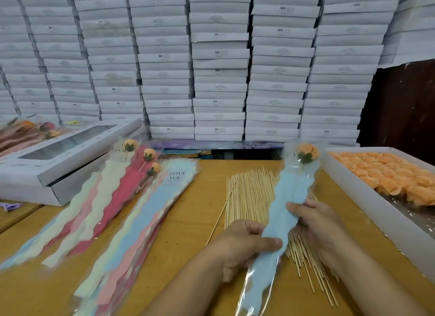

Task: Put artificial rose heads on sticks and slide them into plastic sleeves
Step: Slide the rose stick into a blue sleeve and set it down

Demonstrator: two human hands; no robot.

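backdrop: stacked white boxes (219, 63) fill the wall behind a yellow wooden table (188, 233).
left hand: the left hand (244, 247) grips the lower part of a blue plastic sleeve (280, 219), thumb pressed across its front, fingers curled behind.
right hand: the right hand (317, 224) holds the same sleeve higher up, thumb on the blue paper, fingers wrapped behind.
rose: an orange rose head (307, 152) on a thin stick sits inside the top of the sleeve, raised above the table.
sticks: a loose pile of bamboo sticks (254, 198) lies on the table under the hands.
tray: a white tray (367, 198) of orange rose heads stands at the right.
sleeves: empty coloured sleeves (141, 221) fan out at the left, beside three finished roses (146, 155).
box: a windowed white box (63, 155) rests at far left.
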